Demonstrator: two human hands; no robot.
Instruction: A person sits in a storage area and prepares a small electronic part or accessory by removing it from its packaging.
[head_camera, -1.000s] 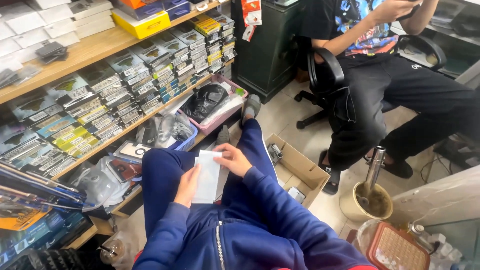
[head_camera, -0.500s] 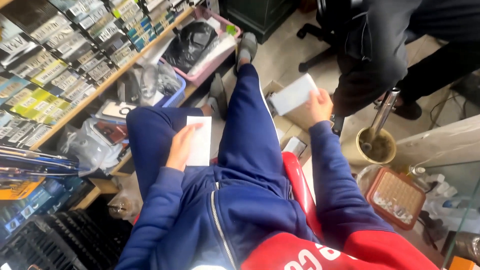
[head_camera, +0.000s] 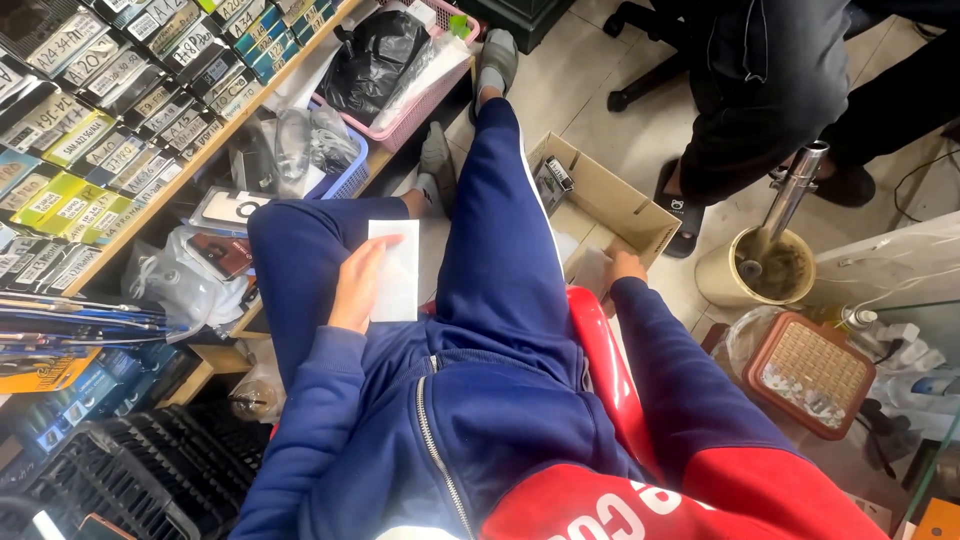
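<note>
I sit on a red stool (head_camera: 598, 345) in blue trousers. My left hand (head_camera: 358, 283) holds a flat white packet (head_camera: 396, 270) against my left thigh. My right hand (head_camera: 622, 266) reaches down into an open cardboard box (head_camera: 640, 214) on the floor beside the stool. It touches a pale flat packet (head_camera: 590, 268) at the box's near end; whether the fingers grip it is hidden. A small dark item (head_camera: 553, 182) lies at the box's far end.
Shelves of small boxed goods (head_camera: 120, 130) run along the left, with a pink basket (head_camera: 420, 95) holding a black bag. Another person in dark clothes (head_camera: 770, 90) sits ahead on the right. A cream pot with a metal pipe (head_camera: 750, 265) and a brown tray (head_camera: 810, 370) stand at right.
My right hand held a white packet up over the box half a second ago; now it has dropped into the box. My left hand stays on my thigh with its packet.
</note>
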